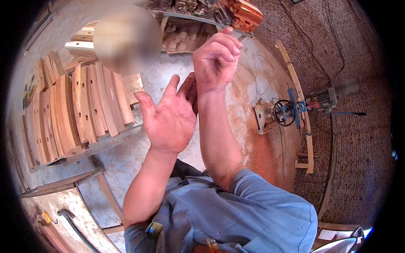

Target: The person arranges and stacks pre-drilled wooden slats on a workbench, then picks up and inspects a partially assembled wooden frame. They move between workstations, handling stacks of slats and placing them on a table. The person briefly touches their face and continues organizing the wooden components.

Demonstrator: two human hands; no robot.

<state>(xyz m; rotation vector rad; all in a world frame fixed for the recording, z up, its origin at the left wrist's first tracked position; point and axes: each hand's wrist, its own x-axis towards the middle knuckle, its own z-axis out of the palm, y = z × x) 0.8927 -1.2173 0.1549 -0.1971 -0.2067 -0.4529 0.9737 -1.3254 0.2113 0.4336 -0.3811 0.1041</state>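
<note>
My left hand point(171, 120) is raised in front of me, palm up and thumb spread wide. Its outer fingers are in shadow and overlap the edge of my right forearm; whether they touch it I cannot tell. Farther out, my right hand point(216, 63) is lifted with its palm side showing and its fingers curled inward. A dark hollow shows in that palm, and no object is visible in it. Both forearms are bare below the short sleeves of a blue-grey shirt point(253, 202).
Shaped wooden pieces with slots point(86, 105) lie in rows on a low stand at left. A machine with a black handwheel point(284, 112) stands at right by a brick wall point(350, 152), near reddish sawdust point(263, 156). At lower left is a workbench point(74, 206). A round blur covers the upper left.
</note>
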